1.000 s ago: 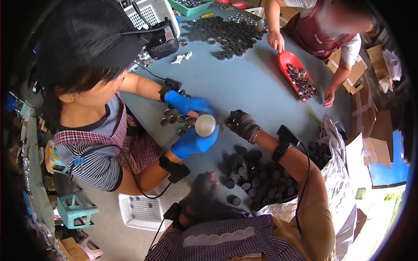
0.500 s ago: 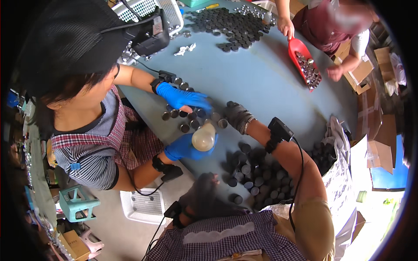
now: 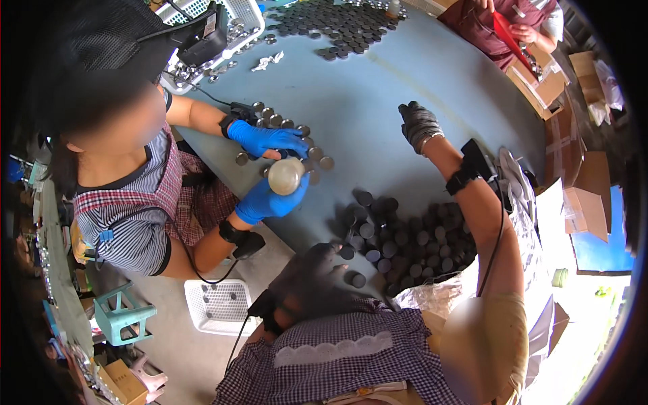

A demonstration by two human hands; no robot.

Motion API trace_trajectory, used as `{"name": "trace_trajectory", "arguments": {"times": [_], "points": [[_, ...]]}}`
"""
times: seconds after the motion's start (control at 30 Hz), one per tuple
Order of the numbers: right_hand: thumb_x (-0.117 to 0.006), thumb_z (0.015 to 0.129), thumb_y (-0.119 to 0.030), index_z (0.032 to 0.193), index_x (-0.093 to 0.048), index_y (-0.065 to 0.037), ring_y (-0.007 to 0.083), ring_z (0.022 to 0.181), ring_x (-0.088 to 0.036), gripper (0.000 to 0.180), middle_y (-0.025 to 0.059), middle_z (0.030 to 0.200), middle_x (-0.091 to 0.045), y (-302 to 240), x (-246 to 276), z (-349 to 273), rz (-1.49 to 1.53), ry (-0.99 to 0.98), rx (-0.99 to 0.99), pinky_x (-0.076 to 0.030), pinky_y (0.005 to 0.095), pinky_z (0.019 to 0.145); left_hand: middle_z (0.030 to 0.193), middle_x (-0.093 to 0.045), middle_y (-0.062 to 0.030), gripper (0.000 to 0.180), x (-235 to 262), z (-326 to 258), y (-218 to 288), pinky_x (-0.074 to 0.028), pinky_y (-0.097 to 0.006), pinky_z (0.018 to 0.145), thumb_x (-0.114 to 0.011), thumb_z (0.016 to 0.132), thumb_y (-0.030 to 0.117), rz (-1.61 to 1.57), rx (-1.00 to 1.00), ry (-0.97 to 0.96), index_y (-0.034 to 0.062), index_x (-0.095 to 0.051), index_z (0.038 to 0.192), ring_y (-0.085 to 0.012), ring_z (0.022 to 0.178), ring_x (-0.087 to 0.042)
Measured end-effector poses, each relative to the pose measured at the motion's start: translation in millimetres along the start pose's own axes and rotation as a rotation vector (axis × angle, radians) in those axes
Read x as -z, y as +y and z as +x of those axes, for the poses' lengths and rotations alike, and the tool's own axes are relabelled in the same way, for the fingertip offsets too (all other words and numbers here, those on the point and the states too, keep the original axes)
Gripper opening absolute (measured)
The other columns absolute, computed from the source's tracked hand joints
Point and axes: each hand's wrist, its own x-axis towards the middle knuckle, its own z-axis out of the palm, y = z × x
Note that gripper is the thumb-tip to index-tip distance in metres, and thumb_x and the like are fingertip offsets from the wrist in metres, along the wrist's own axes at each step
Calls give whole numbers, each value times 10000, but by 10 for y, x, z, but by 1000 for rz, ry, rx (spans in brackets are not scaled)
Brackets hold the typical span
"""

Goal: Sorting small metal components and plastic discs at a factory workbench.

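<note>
The dark caps (image 3: 412, 246) lie heaped on the near side of the table (image 3: 398, 74), too many to count, with two (image 3: 346, 252) (image 3: 358, 279) at the edge nearest the left hand (image 3: 317, 264); that hand is blurred, but its fingertips look parted, nothing visible between them; the right hand (image 3: 420, 127) is stretched out over the table, well apart from the heap, back upward, and I cannot tell whether its fingers are spread or pressed together; the step in hand seems to be sorting loose caps, and taking one would call for lowering fingertips onto a single rim; to the left, a co-worker's two blue gloves (image 3: 273, 138) are at one pale bulb (image 3: 285, 177), roughly a dozen shiny-rimmed caps (image 3: 327, 163) around them; farther off are one crumpled tissue (image 3: 268, 61), one uncountable spread of dark caps (image 3: 331, 27) and one red scoop (image 3: 506, 32) with another co-worker; on the floor stand one white basket (image 3: 223, 327) and one teal stool (image 3: 111, 316).
</note>
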Motion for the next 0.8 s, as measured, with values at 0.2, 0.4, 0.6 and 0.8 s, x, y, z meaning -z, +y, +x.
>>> {"name": "trace_trajectory", "arguments": {"times": [0.2,0.4,0.6,0.8], "points": [[-573,838,-269,1160,-549,-55,321,1045,-561,387,146,1088,-594,-207,394,-658,163,33,268,-456,412,896,1023,-585,-190,414,-252,68,16,-471,-429,831,-743,686,117,159,225,-128,22,-569,1050,-364,962,-565],[-592,831,-276,1089,-586,-47,327,974,-601,345,174,1034,-624,-545,266,-1361,542,82,505,-472,420,835,973,-590,-116,425,-280,-11,-78,-513,-345,759,-719,692,-21,-148,123,75,29,-565,1085,-239,881,-614],[-643,836,-153,1078,-603,-17,176,832,-650,281,107,932,-667,-877,451,-1659,845,-287,411,-521,302,710,1048,-555,-109,408,-77,60,300,-479,-308,822,-659,755,-54,-767,372,231,-34,-523,1139,-175,969,-569],[-547,856,-19,1189,-548,-13,125,801,-625,333,80,1000,-655,-945,424,-1843,1519,-538,293,-529,268,721,1100,-572,-54,491,22,73,317,-465,-296,876,-666,733,-89,-602,288,244,13,-539,1196,-130,985,-553]]}}
